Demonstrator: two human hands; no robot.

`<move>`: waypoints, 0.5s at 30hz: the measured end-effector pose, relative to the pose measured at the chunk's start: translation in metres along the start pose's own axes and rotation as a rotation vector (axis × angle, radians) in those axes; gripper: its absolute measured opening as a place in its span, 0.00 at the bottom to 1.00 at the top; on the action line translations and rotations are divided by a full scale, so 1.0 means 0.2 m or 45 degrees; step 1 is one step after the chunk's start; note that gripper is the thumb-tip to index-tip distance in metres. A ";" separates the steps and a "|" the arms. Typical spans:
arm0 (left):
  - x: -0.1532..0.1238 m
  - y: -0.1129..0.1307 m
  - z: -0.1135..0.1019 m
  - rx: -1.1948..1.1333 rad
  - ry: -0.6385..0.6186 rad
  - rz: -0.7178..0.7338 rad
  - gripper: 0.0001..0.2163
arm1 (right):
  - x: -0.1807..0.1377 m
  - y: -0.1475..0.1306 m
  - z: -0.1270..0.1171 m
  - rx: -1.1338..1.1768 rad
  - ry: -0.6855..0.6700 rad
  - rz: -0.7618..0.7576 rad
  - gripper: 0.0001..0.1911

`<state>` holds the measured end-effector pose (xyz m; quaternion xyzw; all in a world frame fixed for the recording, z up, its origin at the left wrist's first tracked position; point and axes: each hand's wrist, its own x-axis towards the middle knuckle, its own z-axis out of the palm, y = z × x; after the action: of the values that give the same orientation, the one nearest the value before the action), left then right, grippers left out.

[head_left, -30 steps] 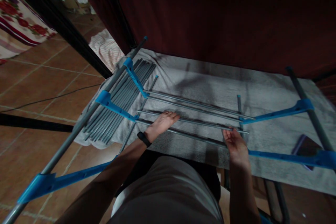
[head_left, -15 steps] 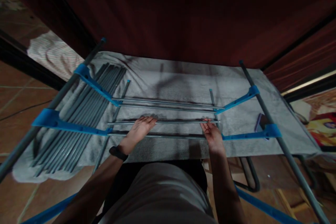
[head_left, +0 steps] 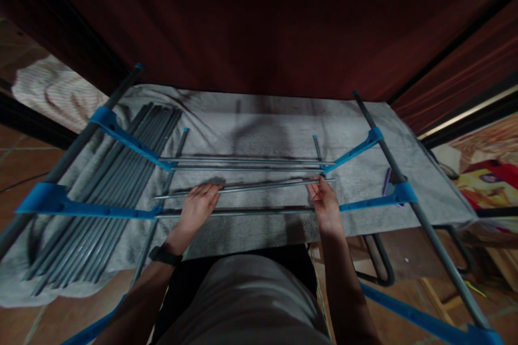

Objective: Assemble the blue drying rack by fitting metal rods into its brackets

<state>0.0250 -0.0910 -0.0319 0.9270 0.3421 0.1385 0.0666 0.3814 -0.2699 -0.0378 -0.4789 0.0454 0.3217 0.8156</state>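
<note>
A person in a pale shirt (head_left: 243, 296) is at the near edge of a grey cloth (head_left: 433, 188), both hands on a thin metal rod (head_left: 263, 186) above the middle of the cloth. The left hand (head_left: 199, 205), with a black band (head_left: 165, 255) at its wrist, has its fingers folded over the rod toward the left end. The right hand (head_left: 325, 199) pinches the rod near its other end, a short tip poking out past the fingers. The rod slopes slightly, its left end nearer the cloth's front edge than its right. Between it and that edge runs a second, near rod (head_left: 263, 211), partly covered by the hands; on the other side, toward the cloth's back, a few far rods (head_left: 246, 169) lie close together, hard to count. Blue arms (head_left: 131, 143) angle outward to a grey left pole (head_left: 68, 159) and right pole (head_left: 387, 153), one over each side of the cloth. A bundle of grey tubes (head_left: 117, 188) rests on the cloth's left end. A purple-edged thing (head_left: 387, 180), partly hidden, is on its right part. Behind the cloth hangs a dark red curtain (head_left: 263, 32); a striped fabric (head_left: 60, 83) is beyond its far left corner.
</note>
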 end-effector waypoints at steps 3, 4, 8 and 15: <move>-0.02 -0.03 -0.01 -0.003 0.039 -0.039 0.15 | -0.01 -0.05 0.03 0.001 -0.037 -0.053 0.08; -0.02 -0.04 -0.01 0.002 0.054 -0.051 0.15 | -0.01 -0.07 0.04 0.000 -0.063 -0.057 0.08; -0.04 -0.07 -0.02 0.034 0.073 -0.102 0.16 | -0.01 -0.11 0.05 -0.002 -0.107 -0.081 0.07; -0.08 -0.11 -0.04 0.073 0.139 -0.213 0.14 | 0.02 -0.12 0.00 -0.020 -0.066 -0.082 0.08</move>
<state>-0.0023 -0.0853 -0.0326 0.8878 0.4253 0.1729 0.0327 0.3981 -0.2758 -0.0214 -0.4779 0.0065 0.3078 0.8227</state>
